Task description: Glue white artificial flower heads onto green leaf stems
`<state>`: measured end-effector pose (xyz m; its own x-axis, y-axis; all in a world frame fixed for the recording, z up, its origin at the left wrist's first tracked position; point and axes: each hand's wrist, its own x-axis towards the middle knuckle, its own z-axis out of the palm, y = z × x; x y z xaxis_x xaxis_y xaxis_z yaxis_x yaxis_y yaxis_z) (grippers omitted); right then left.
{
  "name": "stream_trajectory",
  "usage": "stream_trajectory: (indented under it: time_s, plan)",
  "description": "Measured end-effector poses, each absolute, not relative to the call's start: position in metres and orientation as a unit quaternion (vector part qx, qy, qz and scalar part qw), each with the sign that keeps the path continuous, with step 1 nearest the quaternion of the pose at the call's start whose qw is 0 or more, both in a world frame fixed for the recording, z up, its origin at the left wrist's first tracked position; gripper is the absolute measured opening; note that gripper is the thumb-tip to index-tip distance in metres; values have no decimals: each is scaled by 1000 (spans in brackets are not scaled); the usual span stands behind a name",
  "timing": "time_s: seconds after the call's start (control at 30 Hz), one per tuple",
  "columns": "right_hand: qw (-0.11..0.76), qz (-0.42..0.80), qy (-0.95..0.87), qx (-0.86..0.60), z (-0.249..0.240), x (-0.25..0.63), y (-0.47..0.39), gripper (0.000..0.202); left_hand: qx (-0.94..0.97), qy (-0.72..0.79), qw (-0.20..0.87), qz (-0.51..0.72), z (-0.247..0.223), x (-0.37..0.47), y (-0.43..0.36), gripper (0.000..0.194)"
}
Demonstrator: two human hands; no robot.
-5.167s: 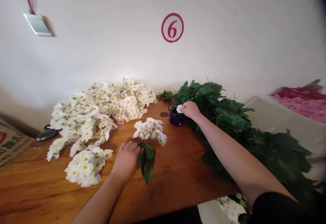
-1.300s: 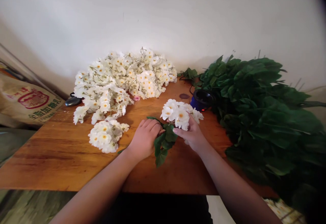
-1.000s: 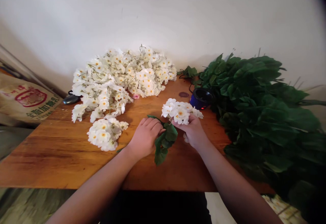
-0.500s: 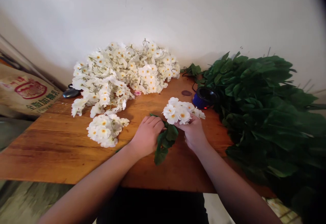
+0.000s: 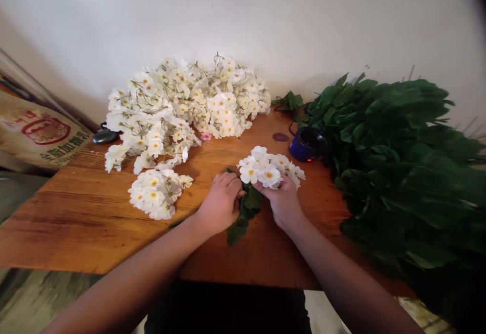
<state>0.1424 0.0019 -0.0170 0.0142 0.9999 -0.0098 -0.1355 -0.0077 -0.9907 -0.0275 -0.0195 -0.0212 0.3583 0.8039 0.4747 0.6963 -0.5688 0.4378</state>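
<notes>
My left hand (image 5: 223, 200) is closed around a green leafy stem (image 5: 246, 210), whose leaves hang out on the right side of the fist. In my right hand (image 5: 283, 200) is a bunch of white artificial flowers (image 5: 266, 168) with yellow-orange centres, pinched from below. The bunch sits just above and right of the leaves; whether its stem touches the leafy stem is hidden behind petals and fingers. A loose white flower bunch (image 5: 155, 192) lies on the wooden table (image 5: 76, 222), left of my left hand.
A large heap of white flowers (image 5: 182, 101) lies against the wall. On the right is a big pile of green leaves (image 5: 402, 172). A blue pot (image 5: 304, 144) with a red light stands before it. A printed sack (image 5: 41, 134) and a dark rounded object (image 5: 105, 136) are at left.
My right hand has moved slightly left with the flower bunch, closer to my left hand. My left hand keeps its hold on the leafy stem. The view has shifted a little.
</notes>
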Motion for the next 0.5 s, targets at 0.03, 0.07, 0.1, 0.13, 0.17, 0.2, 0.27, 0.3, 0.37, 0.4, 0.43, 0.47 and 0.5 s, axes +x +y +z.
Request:
stream_trajectory:
  time_s: [0.03,0.07,0.1,0.13,0.17,0.2,0.27,0.3,0.37,0.4,0.43,0.47,0.5]
  plan:
    - [532,532,-460,-470,-17,141,1,37,818,457,84,338,-22,-28,-18,11]
    - [531,534,-460,-471,-17,140,1,36,816,457,88,342,-23,-28,-17,11]
    - [529,537,-459,-471,-16,139,1,36,815,456,91,346,-23,-29,-16,11]
    - [527,539,-458,-471,-15,139,1,36,813,456,94,350,-22,-30,-16,12]
    - [527,542,-457,-469,-14,138,1,36,811,455,98,354,-20,-30,-15,13]
    - [528,542,-456,-468,-12,139,2,38,809,454,101,358,-18,-31,-15,14]
    - [530,541,-463,-461,-6,142,3,42,806,456,106,363,-12,-31,-15,18]
    - [529,539,-470,-457,-2,145,4,44,804,455,107,366,-8,-32,-16,20]
    - [530,532,-488,-445,8,151,3,49,803,452,111,372,-1,-33,-17,22]
    - [535,524,-498,-436,13,154,1,52,801,450,116,377,2,-34,-17,22]
    - [545,512,-511,-424,18,157,-2,53,798,447,123,385,4,-36,-18,21]
    - [563,491,-522,-412,22,159,-6,53,793,446,129,394,6,-38,-18,20]
    - [586,462,-534,-398,27,161,-10,52,787,446,134,405,7,-41,-18,19]
